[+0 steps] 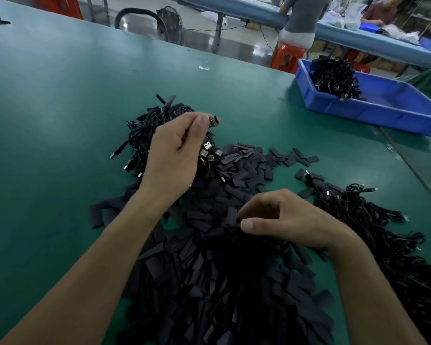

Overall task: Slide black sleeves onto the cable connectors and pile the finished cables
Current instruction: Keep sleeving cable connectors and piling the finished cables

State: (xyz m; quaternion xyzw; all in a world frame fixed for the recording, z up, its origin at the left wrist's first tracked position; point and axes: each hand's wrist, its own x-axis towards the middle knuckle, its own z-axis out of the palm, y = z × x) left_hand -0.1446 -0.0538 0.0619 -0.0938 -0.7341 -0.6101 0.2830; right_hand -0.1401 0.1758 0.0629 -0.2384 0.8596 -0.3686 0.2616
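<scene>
My left hand (177, 150) is raised over a tangle of black cables (144, 130) with bare metal plugs, and it pinches one small connector (213, 120) between thumb and fingertips. Low over a wide heap of flat black sleeves (234, 282), my right hand (281, 217) has its fingers curled and pinches at a sleeve (232, 216) on the heap's top. A long pile of cables (373, 230) lies along the right side of the green table.
A blue plastic bin (388, 105) holding more black cables stands at the far right of the green table (60, 108). Loose sleeves (294, 156) are scattered past the heap. Behind, people sit at another bench on orange stools (288, 57).
</scene>
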